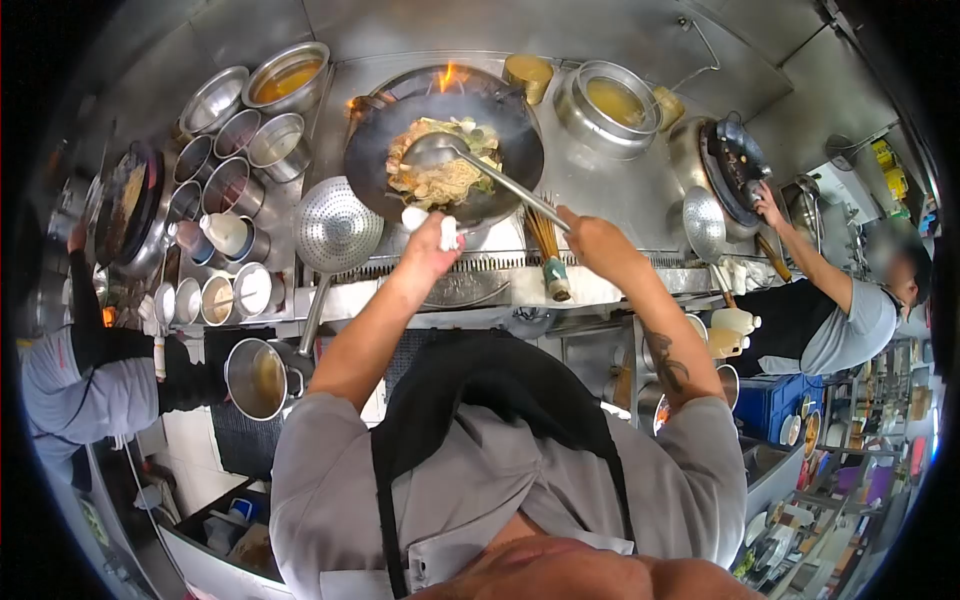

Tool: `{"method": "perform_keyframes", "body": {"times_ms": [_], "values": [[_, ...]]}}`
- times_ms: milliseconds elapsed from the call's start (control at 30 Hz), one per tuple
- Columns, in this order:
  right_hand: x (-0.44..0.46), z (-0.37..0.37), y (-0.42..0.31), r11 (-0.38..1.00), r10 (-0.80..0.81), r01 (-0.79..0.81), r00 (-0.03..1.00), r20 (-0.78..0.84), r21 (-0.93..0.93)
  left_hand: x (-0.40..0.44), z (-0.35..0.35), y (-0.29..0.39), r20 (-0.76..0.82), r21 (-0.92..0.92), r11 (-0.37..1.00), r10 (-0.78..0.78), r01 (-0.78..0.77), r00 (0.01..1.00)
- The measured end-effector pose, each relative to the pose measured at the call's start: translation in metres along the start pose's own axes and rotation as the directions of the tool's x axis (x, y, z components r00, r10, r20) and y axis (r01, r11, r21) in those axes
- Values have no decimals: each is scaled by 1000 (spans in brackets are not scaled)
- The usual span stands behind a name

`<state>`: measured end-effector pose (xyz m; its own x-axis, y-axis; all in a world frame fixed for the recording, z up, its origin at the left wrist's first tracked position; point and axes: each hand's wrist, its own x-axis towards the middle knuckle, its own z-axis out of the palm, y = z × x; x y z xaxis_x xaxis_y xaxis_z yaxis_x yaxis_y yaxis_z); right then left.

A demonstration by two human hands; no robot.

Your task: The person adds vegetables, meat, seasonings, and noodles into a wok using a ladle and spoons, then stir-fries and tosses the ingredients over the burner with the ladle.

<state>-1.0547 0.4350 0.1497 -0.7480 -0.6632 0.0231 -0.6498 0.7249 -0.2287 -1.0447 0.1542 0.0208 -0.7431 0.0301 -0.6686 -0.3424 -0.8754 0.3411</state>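
Observation:
A large dark wok [368,165] sits over the burner, with flame at its far edge. Noodles [440,185] mixed with greens lie in it. My left hand [430,250] is closed around a folded white cloth [447,232] at the wok's near rim; whether a wok handle lies under the cloth is hidden. My right hand [602,248] grips the long handle of a steel ladle [432,150], whose bowl rests on the noodles. Just left of my right hand is a bamboo brush [545,245] with a green-wrapped handle.
A perforated strainer [340,225] lies left of the wok, beside several metal pots [280,147] and bowls. A pot of yellowish liquid [607,110] stands at the back right. Co-workers work at both sides; the right one's hand [768,205] is at another wok [735,165].

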Motion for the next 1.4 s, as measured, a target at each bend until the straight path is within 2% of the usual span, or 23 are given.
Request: {"method": "perform_keyframes", "body": {"times_ms": [33,67,167,267,300,333,367,433,467,567,700,767,833,867,900,933,1000,1033,1067,1200,1300,1333,1400], "values": [[-2,-9,-4,999,-8,6,999,46,35,9,-2,5,-1,2,1000,2,-2,1000],[-6,-18,-7,998,-12,6,996,89,70,22,-11,8,100,14,999,40,-41,994],[-13,-49,-8,983,-44,10,981,187,182,-39,21,0,-25,40,999,12,-11,1000],[-9,-45,-7,970,-61,-17,948,313,241,-24,17,2,-30,34,999,20,-19,999],[-6,-45,-8,972,-59,-26,935,349,235,-18,16,6,-14,24,999,26,-26,1000],[-7,-43,-10,970,-64,-13,951,302,244,5,-3,4,85,13,995,97,-98,992],[-7,-52,-7,973,-50,-24,948,314,230,10,-15,0,64,-9,997,81,-81,995],[-12,-54,-8,971,-31,-58,930,366,231,-38,7,-8,-69,143,990,19,-8,997],[-9,-54,-3,965,-100,11,938,333,260,-54,13,-10,-70,104,995,9,-2,997],[23,-19,25,985,-113,72,957,266,160,-23,8,9,-64,-2,1000,15,-15,998],[50,19,39,999,49,-49,993,104,6,14,-52,-30,128,16,996,85,-87,988],[44,6,14,988,131,-129,991,19,-80,-3,-87,-61,57,122,991,46,-53,997],[38,1,9,981,59,-66,997,-44,-182,-13,-103,-74,25,192,981,1,-5,1000],[35,-4,5,976,30,-43,998,-62,-214,-15,-94,-69,4,186,982,38,-38,999],[32,-7,2,971,1,-18,997,-71,-240,-11,-82,-53,112,106,993,38,-50,993],[29,-17,-3,974,24,-31,999,-34,-226,12,-77,-36,87,51,997,44,-49,995],[21,-35,-12,979,64,-52,997,52,-198,37,-68,-6,422,294,873,246,-389,873],[18,-38,-10,978,66,-49,995,81,-201,48,-48,13,131,69,997,16,-25,991],[13,-41,-5,978,69,-46,992,109,-204,47,-36,17,66,78,996,39,-44,997],[5,-43,25,972,174,-147,974,142,-182,92,-41,24,106,97,995,23,-34,994],[9,-39,42,957,195,-173,978,79,-232,84,-34,18,-13,109,989,97,-95,995],[20,-38,53,954,233,-218,971,48,-206,81,-32,18,48,123,989,82,-87,995],[33,-19,65,944,311,-304,950,38,-132,84,-36,21,47,130,986,98,-103,994]]}}
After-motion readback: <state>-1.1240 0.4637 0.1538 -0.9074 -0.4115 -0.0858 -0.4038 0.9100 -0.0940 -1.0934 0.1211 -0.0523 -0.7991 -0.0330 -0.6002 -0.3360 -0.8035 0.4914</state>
